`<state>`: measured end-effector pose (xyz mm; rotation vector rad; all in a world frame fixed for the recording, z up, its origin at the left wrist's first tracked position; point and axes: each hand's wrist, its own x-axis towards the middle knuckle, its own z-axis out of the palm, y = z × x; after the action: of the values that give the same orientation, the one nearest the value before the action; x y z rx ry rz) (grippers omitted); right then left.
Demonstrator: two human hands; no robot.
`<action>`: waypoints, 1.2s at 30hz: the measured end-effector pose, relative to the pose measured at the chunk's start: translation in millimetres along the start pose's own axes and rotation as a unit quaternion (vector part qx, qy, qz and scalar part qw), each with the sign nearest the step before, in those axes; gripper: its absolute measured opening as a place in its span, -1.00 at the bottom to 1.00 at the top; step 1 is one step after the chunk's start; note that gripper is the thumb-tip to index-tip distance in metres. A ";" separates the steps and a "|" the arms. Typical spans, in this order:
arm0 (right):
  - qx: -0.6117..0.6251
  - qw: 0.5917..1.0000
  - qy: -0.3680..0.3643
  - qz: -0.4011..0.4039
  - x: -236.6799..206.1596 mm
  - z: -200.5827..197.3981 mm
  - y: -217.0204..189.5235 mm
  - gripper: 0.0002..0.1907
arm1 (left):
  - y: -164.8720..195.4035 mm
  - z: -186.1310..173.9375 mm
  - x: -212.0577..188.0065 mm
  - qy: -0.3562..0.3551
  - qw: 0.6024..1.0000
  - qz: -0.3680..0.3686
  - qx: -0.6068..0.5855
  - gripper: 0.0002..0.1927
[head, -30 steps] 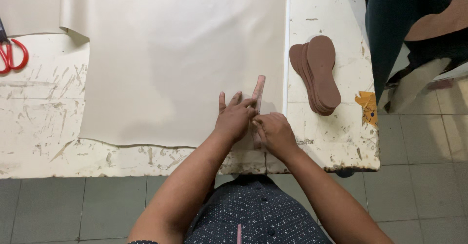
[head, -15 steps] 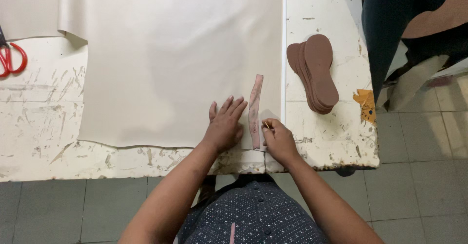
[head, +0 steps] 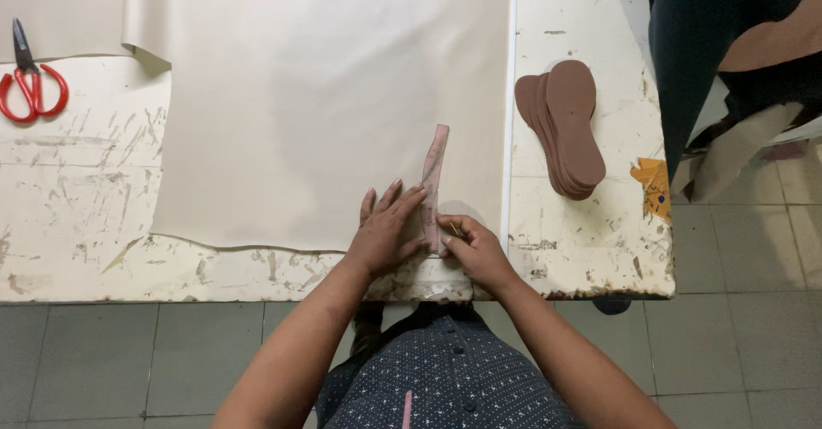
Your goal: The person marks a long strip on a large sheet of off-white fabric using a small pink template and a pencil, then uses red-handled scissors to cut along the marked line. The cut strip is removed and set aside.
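A large beige sheet [head: 317,95] lies spread over a worn white table [head: 77,223]. On its near right part rests a narrow pinkish strip template [head: 435,172], running away from me. My left hand [head: 390,228] lies flat with spread fingers, pressing the strip's near end onto the sheet. My right hand [head: 475,249] sits just right of the strip, pinching a thin pen-like tool [head: 454,228] whose tip touches the strip's edge.
A stack of brown shoe insoles [head: 565,129] lies on the table's right part, beside an orange scrap [head: 652,185] at the edge. Red-handled scissors [head: 30,86] rest at the far left. Another person's dark-clothed legs [head: 711,44] stand at the top right.
The strip, held up off the sheet a second ago, now lies flat. My left hand has spread over it, and my right hand has moved to its right edge.
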<state>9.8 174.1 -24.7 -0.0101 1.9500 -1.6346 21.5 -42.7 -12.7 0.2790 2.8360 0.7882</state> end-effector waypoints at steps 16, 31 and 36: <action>-0.313 0.948 0.037 -0.045 -5.8 4.2 -16.3 -0.50 | 0.2 6.8 3.4 -0.028 0.998 -0.008 0.054 -0.18; -0.240 0.968 0.024 -0.075 2.2 -10.1 0.8 -0.50 | -0.1 9.3 3.2 -0.020 0.998 -0.008 0.059 -0.20; -0.264 0.963 0.015 -0.056 1.3 -8.9 -2.7 -0.51 | 0.7 6.8 2.8 -0.022 0.998 -0.008 0.057 -0.22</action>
<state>3.9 181.0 -22.2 -0.3086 2.3893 -1.1356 20.5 -38.1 -18.3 0.2847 2.8427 0.6096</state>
